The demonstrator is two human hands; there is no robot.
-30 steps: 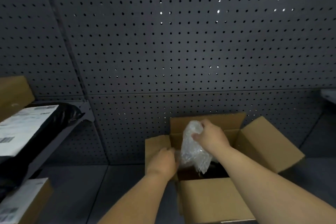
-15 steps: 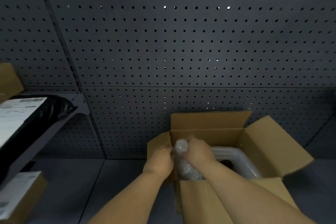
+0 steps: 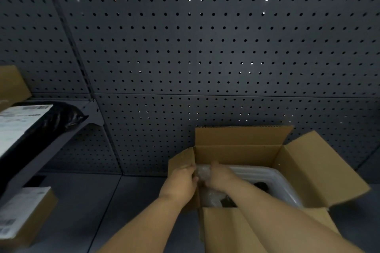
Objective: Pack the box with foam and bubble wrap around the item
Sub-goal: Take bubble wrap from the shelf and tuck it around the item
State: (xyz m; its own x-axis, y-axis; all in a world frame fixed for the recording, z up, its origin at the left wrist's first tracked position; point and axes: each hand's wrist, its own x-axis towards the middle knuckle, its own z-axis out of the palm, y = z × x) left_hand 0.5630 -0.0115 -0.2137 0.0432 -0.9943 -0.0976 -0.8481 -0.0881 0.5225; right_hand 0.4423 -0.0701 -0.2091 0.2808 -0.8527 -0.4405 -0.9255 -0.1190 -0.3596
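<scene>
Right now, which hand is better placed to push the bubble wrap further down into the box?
Right hand: it is already inside the box, on top of the bubble wrap. Left hand grips the wrap at the left flap.

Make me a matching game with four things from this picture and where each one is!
Things:
1. bubble wrap
2. white foam
3. black bag
4. labelled box

Places:
A. on the shelf at left
B. lining the cardboard box's right side
C. under the shelf, bottom left
D. between both hands at the box's left corner

Pairs: 1-D, 2-B, 3-A, 4-C
</scene>
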